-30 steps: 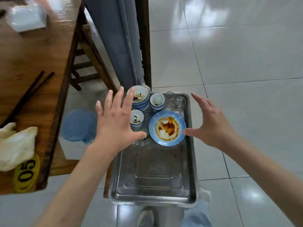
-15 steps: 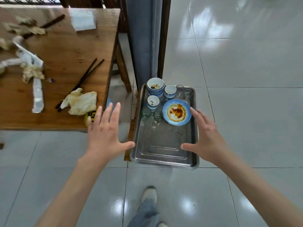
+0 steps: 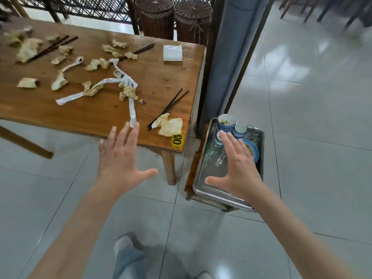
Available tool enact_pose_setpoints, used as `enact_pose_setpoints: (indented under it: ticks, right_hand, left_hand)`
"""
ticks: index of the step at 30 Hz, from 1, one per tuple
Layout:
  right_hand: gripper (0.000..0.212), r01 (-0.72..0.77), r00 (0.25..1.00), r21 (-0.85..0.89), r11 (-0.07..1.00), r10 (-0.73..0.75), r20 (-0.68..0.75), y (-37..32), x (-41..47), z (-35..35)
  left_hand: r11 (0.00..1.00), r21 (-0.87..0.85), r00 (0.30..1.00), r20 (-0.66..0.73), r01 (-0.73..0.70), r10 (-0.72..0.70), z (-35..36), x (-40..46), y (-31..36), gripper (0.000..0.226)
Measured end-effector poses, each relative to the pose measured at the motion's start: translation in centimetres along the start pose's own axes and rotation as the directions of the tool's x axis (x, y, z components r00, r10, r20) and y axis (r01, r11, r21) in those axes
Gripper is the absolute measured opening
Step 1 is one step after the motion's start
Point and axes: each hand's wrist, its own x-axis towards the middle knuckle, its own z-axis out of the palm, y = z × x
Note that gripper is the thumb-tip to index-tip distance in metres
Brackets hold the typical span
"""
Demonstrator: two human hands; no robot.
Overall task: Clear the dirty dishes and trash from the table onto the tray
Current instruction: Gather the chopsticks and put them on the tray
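Observation:
The wooden table [image 3: 165,77] carries several crumpled napkins [image 3: 170,125], torn white wrappers [image 3: 131,109], pairs of black chopsticks [image 3: 169,106], a white spoon [image 3: 73,63] and a white tissue pack [image 3: 172,52]. The steel tray [image 3: 207,188] sits on a low stool to the right, holding stacked blue bowls [image 3: 225,122], a small cup [image 3: 240,129], glasses [image 3: 214,149] and a sauce-stained blue plate [image 3: 254,151]. My left hand [image 3: 120,160] hovers open by the table's near edge. My right hand [image 3: 237,168] is spread open above the tray, covering part of the plate.
A yellow "05" tag [image 3: 177,140] is stuck at the table's near corner. A grey pillar [image 3: 231,57] rises behind the tray. Two wicker baskets [image 3: 175,17] stand past the table. Grey floor tiles [image 3: 312,137] spread to the right; my shoe [image 3: 124,243] shows below.
The view has pulled back and swung left, bringing the littered table top into sight. Both hands, still open, have moved away from the tray's dishes; the left one now sits near the table edge.

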Motion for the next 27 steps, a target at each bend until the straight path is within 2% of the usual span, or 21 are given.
enact_pose_setpoints:
  ticks: [6,13,20,27]
  right_hand:
    - [0.122,-0.009,1.0,0.001,1.0,0.009,-0.003,-8.6,4.4,1.7]
    - [0.121,-0.043,0.997,0.048,0.998,0.046,-0.054,-18.2,10.9,5.0]
    - [0.122,-0.068,0.995,0.019,0.998,0.069,-0.078,-24.2,17.9,6.1]
    - [0.124,-0.042,0.997,-0.032,0.999,0.039,-0.07,-27.7,27.7,6.6]
  left_hand:
    - [0.997,-0.051,0.998,-0.011,0.058,-0.059,-3.9,2.0,-9.5,0.13]
    - [0.999,-0.041,0.999,-0.043,0.0,-0.002,-8.3,7.8,-20.1,0.13]
    - [0.999,-0.047,1.0,-0.03,0.002,-0.003,-10.2,13.7,-26.8,0.126]
    - [0.991,-0.063,0.989,-0.081,0.12,-0.125,-10.6,21.1,-32.6,0.127]
